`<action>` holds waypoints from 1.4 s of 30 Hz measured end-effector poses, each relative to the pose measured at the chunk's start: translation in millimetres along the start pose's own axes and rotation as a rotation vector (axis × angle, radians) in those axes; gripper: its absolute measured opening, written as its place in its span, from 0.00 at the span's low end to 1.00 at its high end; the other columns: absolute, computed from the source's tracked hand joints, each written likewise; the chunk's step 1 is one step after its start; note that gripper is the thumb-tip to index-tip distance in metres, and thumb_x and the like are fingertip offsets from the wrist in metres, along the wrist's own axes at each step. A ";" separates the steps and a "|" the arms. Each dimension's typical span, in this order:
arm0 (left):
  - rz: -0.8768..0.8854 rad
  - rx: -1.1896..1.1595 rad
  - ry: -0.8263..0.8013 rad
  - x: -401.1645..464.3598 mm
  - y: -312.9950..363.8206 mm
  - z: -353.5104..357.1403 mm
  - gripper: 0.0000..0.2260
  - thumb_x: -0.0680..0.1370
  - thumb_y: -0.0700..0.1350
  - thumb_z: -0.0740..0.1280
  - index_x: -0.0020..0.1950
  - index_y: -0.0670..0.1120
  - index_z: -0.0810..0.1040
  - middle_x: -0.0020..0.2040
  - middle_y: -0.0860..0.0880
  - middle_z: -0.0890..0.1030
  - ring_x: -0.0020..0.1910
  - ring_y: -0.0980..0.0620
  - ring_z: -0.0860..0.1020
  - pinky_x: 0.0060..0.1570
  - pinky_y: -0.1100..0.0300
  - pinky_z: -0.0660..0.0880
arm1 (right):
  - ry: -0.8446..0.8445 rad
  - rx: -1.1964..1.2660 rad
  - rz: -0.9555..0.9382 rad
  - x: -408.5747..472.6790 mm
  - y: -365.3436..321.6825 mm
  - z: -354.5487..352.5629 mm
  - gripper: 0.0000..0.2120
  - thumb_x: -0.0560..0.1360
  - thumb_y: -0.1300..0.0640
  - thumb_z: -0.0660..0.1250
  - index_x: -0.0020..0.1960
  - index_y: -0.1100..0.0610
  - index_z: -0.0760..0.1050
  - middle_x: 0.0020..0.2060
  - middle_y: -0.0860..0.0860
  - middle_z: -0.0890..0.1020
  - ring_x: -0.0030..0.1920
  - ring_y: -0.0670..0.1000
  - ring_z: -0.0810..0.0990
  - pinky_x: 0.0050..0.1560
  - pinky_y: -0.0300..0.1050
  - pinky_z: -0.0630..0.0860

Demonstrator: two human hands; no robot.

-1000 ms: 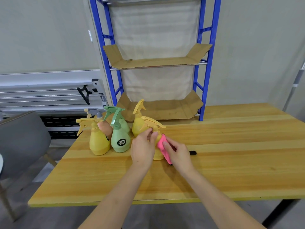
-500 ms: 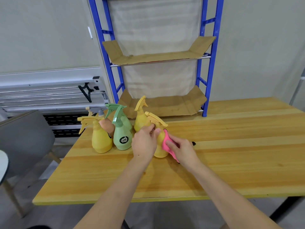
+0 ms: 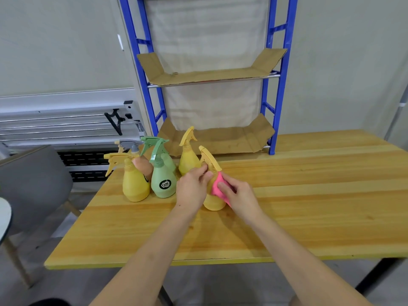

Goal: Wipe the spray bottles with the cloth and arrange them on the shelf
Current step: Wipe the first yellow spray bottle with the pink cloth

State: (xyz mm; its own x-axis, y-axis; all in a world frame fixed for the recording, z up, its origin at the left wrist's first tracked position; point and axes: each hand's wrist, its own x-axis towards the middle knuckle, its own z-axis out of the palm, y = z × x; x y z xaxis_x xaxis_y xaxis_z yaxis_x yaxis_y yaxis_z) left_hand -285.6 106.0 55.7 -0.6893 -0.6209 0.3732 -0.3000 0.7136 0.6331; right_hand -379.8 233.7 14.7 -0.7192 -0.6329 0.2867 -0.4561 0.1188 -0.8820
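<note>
While the yellow bottle [image 3: 212, 200] stands mid-tabletop toward the left edge, left hand [image 3: 191, 191] pinches its neck and right hand [image 3: 239, 195] presses the pink cloth [image 3: 217, 187] on its side. Wiping step. Next: lift to the shelf [image 3: 220, 140], still bare.

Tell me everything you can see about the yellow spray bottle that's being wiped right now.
The yellow plastic spray bottle has a rounded pear-shaped body and a matching yellow trigger head. It stands upright on the wooden table, nearest of the bottle group. The left hand grips its neck, and the right hand presses a pink cloth against its right side. Its lower body shows between the hands.
</note>
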 end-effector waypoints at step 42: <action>-0.043 -0.228 0.047 -16.8 -23.6 5.7 0.11 0.79 0.59 0.68 0.60 0.59 0.76 0.47 0.63 0.80 0.56 0.57 0.75 0.63 0.46 0.72 | -0.012 0.249 0.040 -21.6 -6.3 11.9 0.21 0.81 0.55 0.72 0.71 0.42 0.76 0.56 0.46 0.86 0.40 0.45 0.85 0.36 0.49 0.84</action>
State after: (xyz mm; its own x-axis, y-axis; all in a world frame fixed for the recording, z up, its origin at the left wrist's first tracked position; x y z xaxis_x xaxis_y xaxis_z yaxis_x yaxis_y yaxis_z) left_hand -270.7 101.5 30.6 -0.6463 -0.6671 0.3705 -0.1681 0.5981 0.7836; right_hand -355.1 237.6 9.6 -0.7274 -0.6405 0.2463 -0.2829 -0.0471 -0.9580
